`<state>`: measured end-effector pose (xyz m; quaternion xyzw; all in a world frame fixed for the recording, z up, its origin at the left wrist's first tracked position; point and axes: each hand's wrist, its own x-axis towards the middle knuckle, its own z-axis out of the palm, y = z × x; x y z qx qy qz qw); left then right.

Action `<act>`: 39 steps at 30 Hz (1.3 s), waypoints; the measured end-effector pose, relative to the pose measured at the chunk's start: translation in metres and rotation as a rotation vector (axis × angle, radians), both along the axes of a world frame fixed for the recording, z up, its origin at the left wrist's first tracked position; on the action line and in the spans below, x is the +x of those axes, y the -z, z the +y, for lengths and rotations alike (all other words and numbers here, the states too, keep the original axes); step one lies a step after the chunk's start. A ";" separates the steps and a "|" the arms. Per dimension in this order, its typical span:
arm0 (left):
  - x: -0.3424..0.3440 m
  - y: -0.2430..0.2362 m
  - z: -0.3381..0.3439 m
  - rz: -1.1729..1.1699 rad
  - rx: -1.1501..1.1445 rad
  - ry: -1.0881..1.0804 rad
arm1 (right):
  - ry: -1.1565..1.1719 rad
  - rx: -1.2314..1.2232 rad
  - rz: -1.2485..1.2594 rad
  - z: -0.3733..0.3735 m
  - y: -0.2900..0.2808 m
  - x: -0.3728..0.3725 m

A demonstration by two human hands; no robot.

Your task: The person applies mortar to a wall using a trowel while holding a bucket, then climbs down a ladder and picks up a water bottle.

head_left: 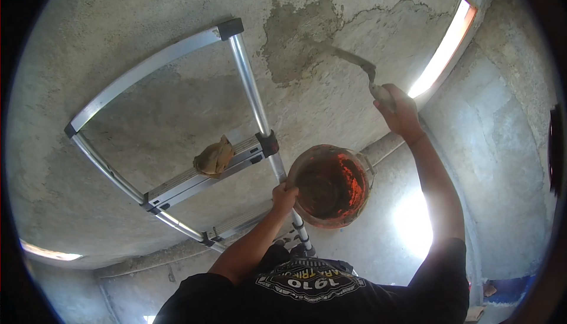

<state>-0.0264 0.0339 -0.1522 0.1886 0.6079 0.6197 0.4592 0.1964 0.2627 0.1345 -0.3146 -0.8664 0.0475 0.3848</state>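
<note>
With its fingers wrapped round the handle, my right hand (pixel 400 111) holds a trowel (pixel 348 56) up against the rough grey wall. Its blade meets a darker patch of damp mortar (pixel 292 41) with ragged edges. Lower down, my left hand (pixel 284 198) is closed on the rim of a bucket (pixel 322 185), beside the ladder's right rail. Grey mortar coats the bucket's inside, and orange-red shows through on one side. How much mortar lies at the bottom is too dark to tell.
An aluminium ladder (pixel 251 88) leans at the wall on my left. On one of its rungs sits a crumpled brown piece (pixel 214 157), perhaps paper or card. A crack runs right from the mortar patch. Bright narrow window (pixel 443 52) at upper right; a blue thing (pixel 511 290) lies low right.
</note>
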 end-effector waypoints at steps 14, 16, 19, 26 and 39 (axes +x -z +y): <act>0.000 0.012 0.006 0.018 -0.057 0.019 | -0.015 0.065 -0.199 0.104 -0.088 -0.035; -0.002 0.014 0.004 -0.019 -0.030 0.005 | -0.013 0.142 -0.210 0.119 -0.092 -0.039; -0.004 0.018 0.002 -0.010 -0.062 0.040 | 0.044 0.144 -0.268 0.128 -0.117 -0.039; 0.000 0.021 0.006 0.027 -0.090 0.025 | 0.042 0.445 -0.290 0.161 -0.191 -0.016; 0.002 0.002 0.003 -0.026 -0.059 -0.013 | -0.115 0.567 -0.302 0.118 -0.114 -0.046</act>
